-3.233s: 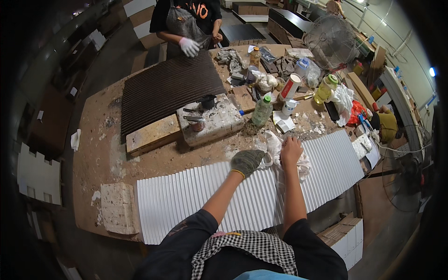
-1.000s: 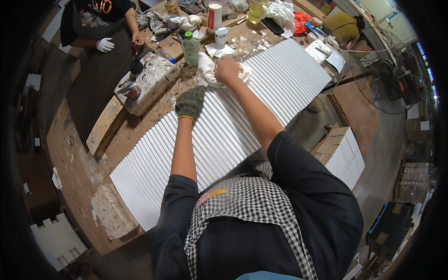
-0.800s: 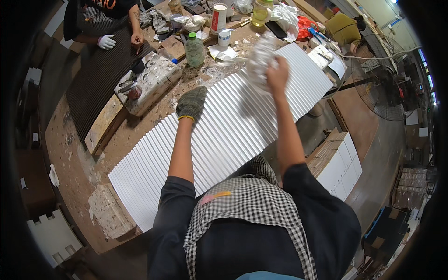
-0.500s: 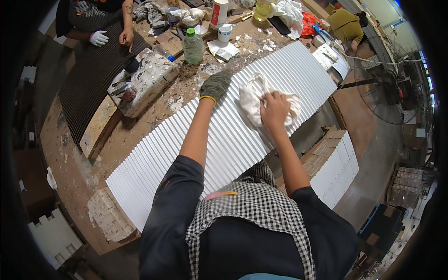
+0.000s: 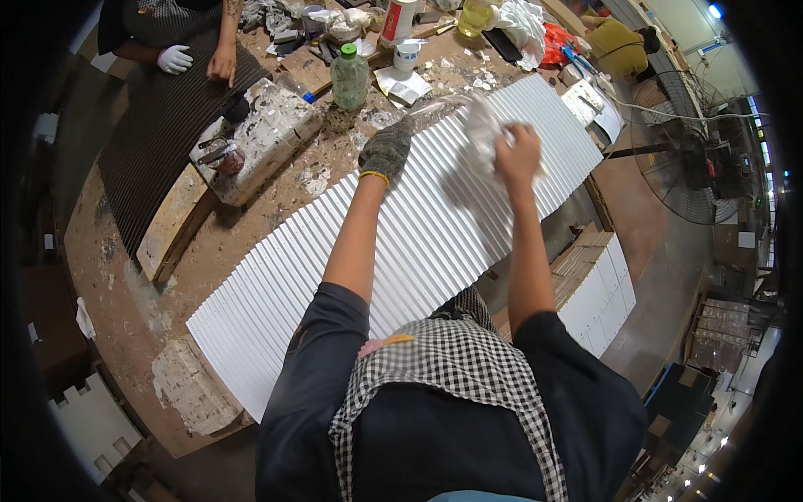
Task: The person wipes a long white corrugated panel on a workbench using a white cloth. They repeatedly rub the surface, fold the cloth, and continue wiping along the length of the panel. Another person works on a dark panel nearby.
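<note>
A long white ribbed panel lies slantwise across the worktable in front of me, curved slightly along its length. My left hand, in a dark grey knit glove with a yellow cuff, grips the panel's far edge; its fingertips are partly hidden. Bare, my right hand is closed around a white cloth over the panel's right part. The cloth is smeared by motion, one end swinging up toward the far edge, and its shadow falls on the ribs.
Beyond the panel stand a green-capped bottle, a small cup and a paint-spattered block. A co-worker's gloved hand is near a dark ribbed panel. A large fan stands right; stacked boards lie below.
My right hand has moved up and slightly right, lifting the cloth from the panel so it swings. My left hand stays at the far edge. The co-worker's hands have shifted slightly.
</note>
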The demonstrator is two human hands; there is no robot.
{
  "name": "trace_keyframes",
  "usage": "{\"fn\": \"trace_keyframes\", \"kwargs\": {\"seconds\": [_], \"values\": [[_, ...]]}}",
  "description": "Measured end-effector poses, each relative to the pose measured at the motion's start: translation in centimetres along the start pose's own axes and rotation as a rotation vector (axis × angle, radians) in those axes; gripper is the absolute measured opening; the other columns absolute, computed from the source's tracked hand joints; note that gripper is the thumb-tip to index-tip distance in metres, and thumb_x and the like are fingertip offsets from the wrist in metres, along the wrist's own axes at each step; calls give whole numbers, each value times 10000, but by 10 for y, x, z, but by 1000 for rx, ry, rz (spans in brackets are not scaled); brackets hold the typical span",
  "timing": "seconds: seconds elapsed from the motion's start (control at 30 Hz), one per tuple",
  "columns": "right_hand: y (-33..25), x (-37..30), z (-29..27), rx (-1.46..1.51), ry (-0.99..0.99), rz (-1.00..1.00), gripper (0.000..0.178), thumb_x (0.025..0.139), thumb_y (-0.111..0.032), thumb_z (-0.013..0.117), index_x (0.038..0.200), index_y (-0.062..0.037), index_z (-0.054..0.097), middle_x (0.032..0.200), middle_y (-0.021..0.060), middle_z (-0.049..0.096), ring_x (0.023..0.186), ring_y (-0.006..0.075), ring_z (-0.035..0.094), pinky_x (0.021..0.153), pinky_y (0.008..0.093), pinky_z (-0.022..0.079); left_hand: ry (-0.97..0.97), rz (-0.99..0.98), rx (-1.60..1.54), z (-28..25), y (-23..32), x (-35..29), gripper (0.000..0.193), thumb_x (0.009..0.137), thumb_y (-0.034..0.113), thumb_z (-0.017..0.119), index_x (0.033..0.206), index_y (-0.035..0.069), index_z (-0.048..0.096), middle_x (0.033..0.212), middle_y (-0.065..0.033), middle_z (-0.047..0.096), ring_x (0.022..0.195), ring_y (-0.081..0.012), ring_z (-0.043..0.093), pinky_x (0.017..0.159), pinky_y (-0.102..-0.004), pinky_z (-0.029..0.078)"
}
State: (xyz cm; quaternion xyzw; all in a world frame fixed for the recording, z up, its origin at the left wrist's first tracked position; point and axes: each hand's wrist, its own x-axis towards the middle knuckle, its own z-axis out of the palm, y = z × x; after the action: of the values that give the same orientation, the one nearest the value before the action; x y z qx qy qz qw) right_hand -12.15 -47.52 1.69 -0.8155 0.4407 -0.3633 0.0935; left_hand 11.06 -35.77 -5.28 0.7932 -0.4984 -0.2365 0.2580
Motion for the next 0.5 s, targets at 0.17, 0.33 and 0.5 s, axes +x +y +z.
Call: {"fn": "trace_keyframes", "kwargs": {"seconds": [0.17,0.33,0.5], "values": [[10,-86,-41,-293,-220,2,190,783,-207,734,947,-116,706,966,84,639,978,311,596,794,485,442,-137,-47,129,-9,30,-9,547,1067,385,270,1354,57,600,1395,-163,598,1268,-353,580,1100,-465,429],[-20,-35,33,-373,-209,-32,181,769,-222,726,921,-126,699,965,80,650,954,315,594,808,500,436,-122,-66,139,-9,27,-7,457,1039,314,344,1266,68,655,1327,-170,640,1198,-369,623,1035,-480,481],[-51,34,111,-369,-321,-63,165,833,-182,616,927,-107,729,1018,132,682,1000,367,630,860,541,469,-166,83,315,-4,19,1,368,994,232,426,1203,57,675,1243,-191,676,1106,-372,665,968,-492,523]]}}
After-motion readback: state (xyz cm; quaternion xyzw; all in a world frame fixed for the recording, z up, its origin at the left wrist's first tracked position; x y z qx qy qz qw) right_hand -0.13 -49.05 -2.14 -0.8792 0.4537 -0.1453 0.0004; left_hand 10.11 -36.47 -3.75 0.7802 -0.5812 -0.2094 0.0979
